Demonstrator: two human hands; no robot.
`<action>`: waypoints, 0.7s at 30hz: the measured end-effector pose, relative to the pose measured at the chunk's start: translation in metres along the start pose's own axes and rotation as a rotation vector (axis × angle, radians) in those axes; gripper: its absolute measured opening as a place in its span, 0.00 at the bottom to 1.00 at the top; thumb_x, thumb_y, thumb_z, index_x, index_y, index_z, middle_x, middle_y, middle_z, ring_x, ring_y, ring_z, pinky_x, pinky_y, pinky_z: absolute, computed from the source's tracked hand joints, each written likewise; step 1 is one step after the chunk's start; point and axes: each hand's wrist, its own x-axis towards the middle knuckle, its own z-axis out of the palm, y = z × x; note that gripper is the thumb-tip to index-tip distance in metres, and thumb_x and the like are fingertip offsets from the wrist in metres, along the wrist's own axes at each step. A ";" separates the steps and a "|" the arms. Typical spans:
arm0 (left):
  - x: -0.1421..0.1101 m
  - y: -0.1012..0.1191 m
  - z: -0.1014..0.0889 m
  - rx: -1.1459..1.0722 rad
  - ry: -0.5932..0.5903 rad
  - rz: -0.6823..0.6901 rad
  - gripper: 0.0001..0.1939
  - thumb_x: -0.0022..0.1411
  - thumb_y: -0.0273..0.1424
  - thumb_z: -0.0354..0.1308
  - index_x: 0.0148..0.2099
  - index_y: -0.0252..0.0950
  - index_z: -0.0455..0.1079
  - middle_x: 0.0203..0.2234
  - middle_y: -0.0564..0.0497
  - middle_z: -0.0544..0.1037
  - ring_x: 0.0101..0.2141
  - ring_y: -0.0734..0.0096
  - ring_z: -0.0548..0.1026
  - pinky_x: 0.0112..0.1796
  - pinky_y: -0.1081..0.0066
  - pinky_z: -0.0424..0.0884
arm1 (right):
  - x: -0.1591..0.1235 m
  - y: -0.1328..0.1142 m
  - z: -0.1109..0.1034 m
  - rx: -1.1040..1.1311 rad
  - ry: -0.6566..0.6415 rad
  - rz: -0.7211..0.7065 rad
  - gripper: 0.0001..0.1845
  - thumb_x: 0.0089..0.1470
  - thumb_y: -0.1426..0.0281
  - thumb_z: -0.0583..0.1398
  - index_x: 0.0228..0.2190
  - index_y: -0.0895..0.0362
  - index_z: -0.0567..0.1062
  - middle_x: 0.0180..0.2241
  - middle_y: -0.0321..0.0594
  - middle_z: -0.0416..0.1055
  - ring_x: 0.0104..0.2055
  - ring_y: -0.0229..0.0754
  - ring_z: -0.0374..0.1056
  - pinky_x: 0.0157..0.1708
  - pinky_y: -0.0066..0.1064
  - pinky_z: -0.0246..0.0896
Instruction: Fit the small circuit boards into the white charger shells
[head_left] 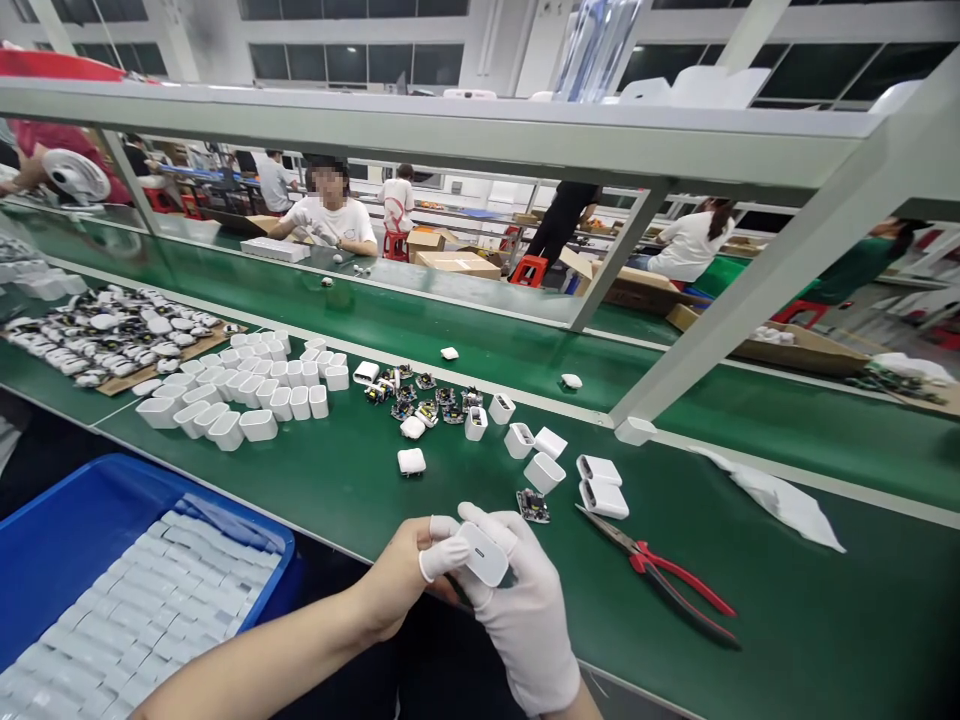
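Note:
Both my hands meet at the near edge of the green bench, closed around one white charger housing (484,553). My left hand (409,580) is bare except for white finger cots, and its thumb presses on the housing. My right hand (525,610) wears a white glove and cups the housing from below. Just beyond them lie a small circuit board (533,506), several loose white housings (544,472) and red-handled pliers (660,575).
A cluster of empty white housings (247,395) and a pile of circuit boards (420,395) sit farther back. A blue bin (75,520) of white parts is at lower left. A white cloth (780,495) lies right. People work across the conveyor belt (450,320).

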 end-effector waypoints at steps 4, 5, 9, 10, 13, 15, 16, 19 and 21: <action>-0.001 -0.005 0.001 -0.043 0.020 0.016 0.26 0.48 0.50 0.68 0.35 0.29 0.77 0.28 0.45 0.78 0.28 0.71 0.73 0.27 0.78 0.68 | 0.000 0.001 0.000 0.021 -0.011 0.033 0.20 0.53 0.71 0.65 0.48 0.50 0.76 0.35 0.38 0.70 0.33 0.40 0.70 0.32 0.29 0.68; -0.001 -0.006 0.001 -0.038 0.029 0.028 0.26 0.47 0.49 0.69 0.35 0.29 0.77 0.27 0.45 0.78 0.28 0.71 0.73 0.27 0.77 0.67 | 0.000 0.001 0.000 0.033 -0.015 0.054 0.20 0.52 0.71 0.65 0.48 0.50 0.77 0.35 0.38 0.70 0.33 0.40 0.70 0.32 0.29 0.69; 0.003 -0.011 -0.002 0.032 0.045 0.073 0.25 0.48 0.50 0.68 0.34 0.29 0.77 0.26 0.46 0.78 0.27 0.70 0.73 0.26 0.77 0.66 | -0.001 -0.003 0.002 0.078 -0.023 0.141 0.17 0.52 0.67 0.66 0.46 0.51 0.78 0.34 0.39 0.70 0.32 0.41 0.71 0.31 0.30 0.69; 0.004 -0.011 -0.003 0.071 0.032 0.083 0.25 0.49 0.50 0.68 0.33 0.29 0.77 0.25 0.46 0.78 0.26 0.70 0.73 0.26 0.76 0.66 | -0.001 -0.004 0.002 0.087 -0.027 0.168 0.16 0.52 0.66 0.66 0.44 0.52 0.79 0.33 0.39 0.71 0.32 0.42 0.71 0.32 0.31 0.69; 0.006 -0.006 -0.010 0.278 -0.013 0.122 0.24 0.52 0.50 0.65 0.29 0.30 0.77 0.22 0.47 0.77 0.24 0.71 0.72 0.27 0.75 0.66 | -0.002 -0.006 0.002 0.156 -0.068 0.321 0.15 0.49 0.62 0.67 0.39 0.54 0.79 0.33 0.42 0.73 0.35 0.46 0.72 0.34 0.33 0.69; 0.005 -0.002 -0.019 0.507 0.013 0.176 0.22 0.54 0.48 0.64 0.28 0.31 0.76 0.21 0.48 0.77 0.24 0.69 0.73 0.27 0.74 0.67 | -0.001 -0.003 -0.002 0.243 -0.095 0.473 0.20 0.47 0.58 0.68 0.40 0.55 0.78 0.36 0.43 0.75 0.37 0.48 0.73 0.38 0.35 0.70; 0.004 0.000 -0.025 0.641 0.044 0.213 0.20 0.55 0.46 0.64 0.29 0.32 0.76 0.22 0.48 0.78 0.24 0.68 0.74 0.28 0.73 0.68 | 0.001 -0.001 -0.005 0.285 -0.103 0.541 0.22 0.47 0.56 0.67 0.41 0.55 0.77 0.36 0.43 0.76 0.37 0.48 0.72 0.38 0.37 0.69; 0.005 0.002 -0.046 1.024 0.208 0.360 0.12 0.59 0.40 0.62 0.36 0.36 0.77 0.29 0.48 0.81 0.31 0.63 0.77 0.35 0.68 0.71 | 0.014 0.007 -0.018 0.360 -0.193 0.604 0.20 0.52 0.52 0.61 0.37 0.56 0.76 0.29 0.38 0.72 0.28 0.42 0.67 0.35 0.36 0.67; 0.010 0.001 -0.060 1.187 0.316 0.494 0.10 0.61 0.35 0.59 0.44 0.38 0.76 0.39 0.46 0.81 0.41 0.59 0.77 0.43 0.62 0.72 | 0.031 0.011 -0.027 0.291 -0.260 0.580 0.18 0.55 0.52 0.58 0.34 0.55 0.74 0.25 0.36 0.68 0.25 0.41 0.62 0.30 0.34 0.64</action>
